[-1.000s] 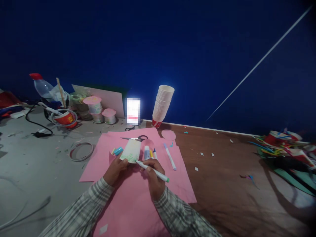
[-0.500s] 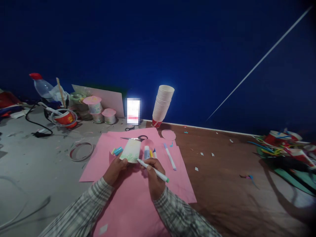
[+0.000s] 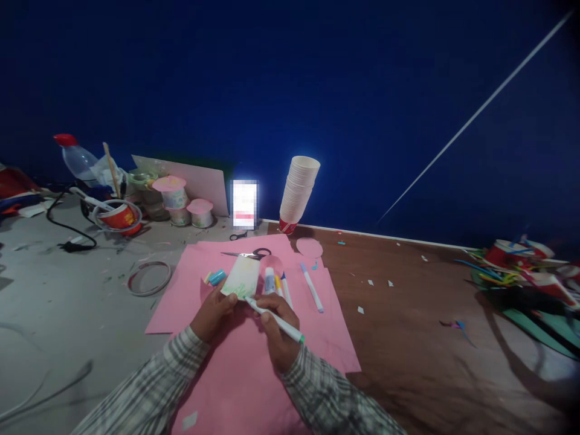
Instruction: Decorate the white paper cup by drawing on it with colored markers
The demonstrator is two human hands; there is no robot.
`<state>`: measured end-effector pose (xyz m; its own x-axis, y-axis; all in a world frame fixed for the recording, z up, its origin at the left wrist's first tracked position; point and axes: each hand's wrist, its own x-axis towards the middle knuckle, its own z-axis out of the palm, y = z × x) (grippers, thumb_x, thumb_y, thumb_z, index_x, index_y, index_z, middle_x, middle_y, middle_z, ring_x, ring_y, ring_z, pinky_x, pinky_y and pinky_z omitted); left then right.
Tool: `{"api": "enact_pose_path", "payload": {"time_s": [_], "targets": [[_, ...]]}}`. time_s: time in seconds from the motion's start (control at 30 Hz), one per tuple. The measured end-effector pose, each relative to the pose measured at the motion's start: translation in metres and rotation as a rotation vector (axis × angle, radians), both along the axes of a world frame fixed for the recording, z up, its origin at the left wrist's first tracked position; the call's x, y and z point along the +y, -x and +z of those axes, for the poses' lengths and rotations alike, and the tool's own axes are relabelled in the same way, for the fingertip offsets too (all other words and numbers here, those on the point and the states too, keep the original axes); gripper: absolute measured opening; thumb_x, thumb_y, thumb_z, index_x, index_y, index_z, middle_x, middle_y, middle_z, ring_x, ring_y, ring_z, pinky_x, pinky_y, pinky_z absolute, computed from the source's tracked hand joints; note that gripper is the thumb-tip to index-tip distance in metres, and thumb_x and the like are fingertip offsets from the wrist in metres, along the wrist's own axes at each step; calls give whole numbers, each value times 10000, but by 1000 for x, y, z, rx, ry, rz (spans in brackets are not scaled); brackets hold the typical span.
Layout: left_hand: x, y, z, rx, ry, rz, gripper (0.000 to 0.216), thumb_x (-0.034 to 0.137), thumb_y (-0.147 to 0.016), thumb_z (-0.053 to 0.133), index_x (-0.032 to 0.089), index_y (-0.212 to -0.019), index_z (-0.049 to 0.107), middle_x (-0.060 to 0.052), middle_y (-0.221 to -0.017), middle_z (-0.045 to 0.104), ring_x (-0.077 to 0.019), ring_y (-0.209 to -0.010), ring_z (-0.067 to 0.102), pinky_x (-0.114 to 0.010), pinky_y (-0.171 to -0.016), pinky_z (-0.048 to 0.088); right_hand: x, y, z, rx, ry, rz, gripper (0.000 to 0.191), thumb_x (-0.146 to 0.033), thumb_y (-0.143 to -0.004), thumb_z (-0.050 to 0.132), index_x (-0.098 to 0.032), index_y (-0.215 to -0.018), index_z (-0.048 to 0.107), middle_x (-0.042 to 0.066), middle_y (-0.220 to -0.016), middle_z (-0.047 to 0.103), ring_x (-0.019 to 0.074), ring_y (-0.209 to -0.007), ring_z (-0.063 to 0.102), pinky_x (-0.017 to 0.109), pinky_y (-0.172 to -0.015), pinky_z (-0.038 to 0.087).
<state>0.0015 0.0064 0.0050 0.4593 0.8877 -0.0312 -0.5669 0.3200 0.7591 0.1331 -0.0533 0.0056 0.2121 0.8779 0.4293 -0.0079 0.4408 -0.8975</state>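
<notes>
My left hand (image 3: 214, 314) grips a white paper cup (image 3: 241, 277) with green marks low on its side, held tilted over a pink paper sheet (image 3: 254, 362). My right hand (image 3: 275, 329) pinches a green-capped marker (image 3: 277, 320), its tip touching the cup's lower edge. Just beyond the cup lie scissors (image 3: 249, 254), a glue stick (image 3: 269, 280), several markers (image 3: 312, 287) and small blue and yellow caps (image 3: 214, 277). Both sleeves are plaid.
A leaning stack of paper cups (image 3: 296, 193) stands by the blue wall. Decorated cups (image 3: 174, 192), a red tub (image 3: 118, 216), a bottle (image 3: 78, 158), a cable and a tape ring (image 3: 148, 278) crowd the left. Coloured straws and scraps (image 3: 521, 272) lie at the right.
My right hand has shifted slightly left and toward me, bringing the marker tip to the cup's lower edge. The cup has turned a little in my left hand.
</notes>
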Motion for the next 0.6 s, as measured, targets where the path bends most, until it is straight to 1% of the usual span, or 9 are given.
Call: {"api": "enact_pose_path", "payload": {"time_s": [0.1,0.2,0.33,0.4,0.6], "targets": [[0,0,0,2,6,1,454,316,-612,726,193,-1013,550,-75,-745,660,-261,-617,614,-396,-523,515,0,0,1,-16,-16,-3,189,-159,-785,511,-226,-884,657,53,-827,655,280,-826,642,361,-715,500],[0,0,-3,12,17,14,481,309,-614,724,198,-1046,544,-77,-784,661,-266,-666,617,-396,-556,518,0,0,2,-42,-12,-5,186,-157,-787,511,-223,-882,657,55,-841,658,275,-810,640,360,-710,498],[1,2,-7,40,45,48,519,348,-566,756,179,-1018,566,-82,-817,663,-267,-717,612,-386,-603,511,1,0,2,13,49,-55,179,-180,-793,492,-216,-866,651,27,-741,624,243,-668,606,337,-615,485],[2,3,-9,50,52,44,533,362,-552,763,175,-1013,571,-92,-824,666,-270,-719,612,-392,-618,508,2,-1,1,66,72,-82,175,-196,-788,487,-214,-843,652,15,-698,606,236,-638,586,335,-599,474],[1,2,-9,48,39,31,527,367,-575,743,192,-1035,554,-73,-785,649,-260,-697,600,-401,-602,502,1,-1,-1,116,103,-29,175,-212,-772,505,-211,-836,668,40,-746,649,258,-681,600,360,-634,477]]}}
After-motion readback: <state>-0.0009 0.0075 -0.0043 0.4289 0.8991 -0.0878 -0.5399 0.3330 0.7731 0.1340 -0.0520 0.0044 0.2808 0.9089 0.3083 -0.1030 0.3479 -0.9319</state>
